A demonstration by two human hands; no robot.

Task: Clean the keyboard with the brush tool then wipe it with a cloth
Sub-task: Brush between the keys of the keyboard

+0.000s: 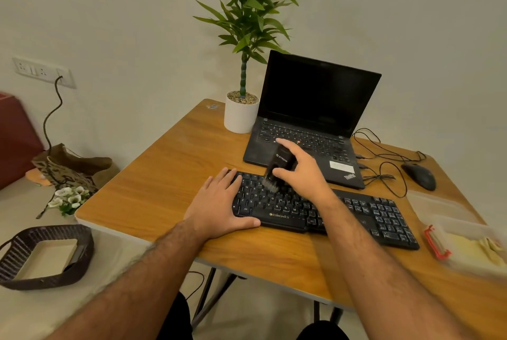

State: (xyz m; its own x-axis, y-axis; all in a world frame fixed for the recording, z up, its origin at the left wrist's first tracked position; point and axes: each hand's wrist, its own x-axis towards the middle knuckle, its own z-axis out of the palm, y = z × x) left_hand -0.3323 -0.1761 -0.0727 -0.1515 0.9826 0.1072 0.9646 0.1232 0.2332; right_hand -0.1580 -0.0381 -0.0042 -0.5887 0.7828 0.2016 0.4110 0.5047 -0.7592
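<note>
Keyboard (323, 210) lies flat along the near edge of the desk (170, 175), in front of an open laptop (310, 125). Left hand (219, 205) rests spread and flat over its left end, thumb along the front edge, likely to stop it sliding. Right hand (299, 172) has its grip curled round a black brush tool (277, 169), bristles down on the upper letter rows. Brushing step, I judge. A clear box (466, 241) of what may be cloths sits beside the keyboard's right end.
</note>
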